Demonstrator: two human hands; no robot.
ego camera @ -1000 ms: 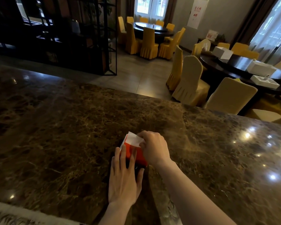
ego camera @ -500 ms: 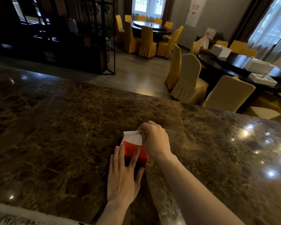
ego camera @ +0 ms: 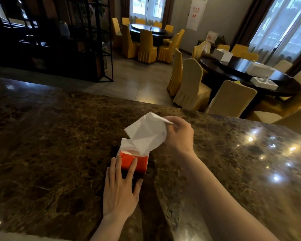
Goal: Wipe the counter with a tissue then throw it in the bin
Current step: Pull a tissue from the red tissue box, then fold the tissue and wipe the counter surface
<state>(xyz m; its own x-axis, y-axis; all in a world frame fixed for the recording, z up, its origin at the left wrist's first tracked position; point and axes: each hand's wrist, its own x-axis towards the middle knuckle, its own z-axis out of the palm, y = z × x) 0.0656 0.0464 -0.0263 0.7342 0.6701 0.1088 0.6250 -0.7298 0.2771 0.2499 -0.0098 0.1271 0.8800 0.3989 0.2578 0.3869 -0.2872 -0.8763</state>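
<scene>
A broad, polished dark brown marble surface (ego camera: 59,145) fills the lower part of the view, its sheen catching small points of light toward the right side. Beyond its far edge lies a dining room: a tall black metal shelving frame (ego camera: 87,39) stands at the left, and round dark tables ringed by chairs in yellow and cream fabric covers (ego camera: 189,84) sit at the back and right, the nearer table carrying a few white boxes (ego camera: 260,70).

Near the middle of the surface stands a small red-orange tissue pack (ego camera: 139,162), its top open. The left hand (ego camera: 120,193) lies flat on the surface with fingers spread, its fingertips pressed against the near face of the pack. The right hand (ego camera: 179,134) is raised above and just beyond the pack, thumb and fingers pinched closed on the upper corner of a white creased paper tissue (ego camera: 146,134). The tissue hangs from that pinch in the air, unfolded and crumpled, and its lower end is still tucked in the pack's opening.
</scene>
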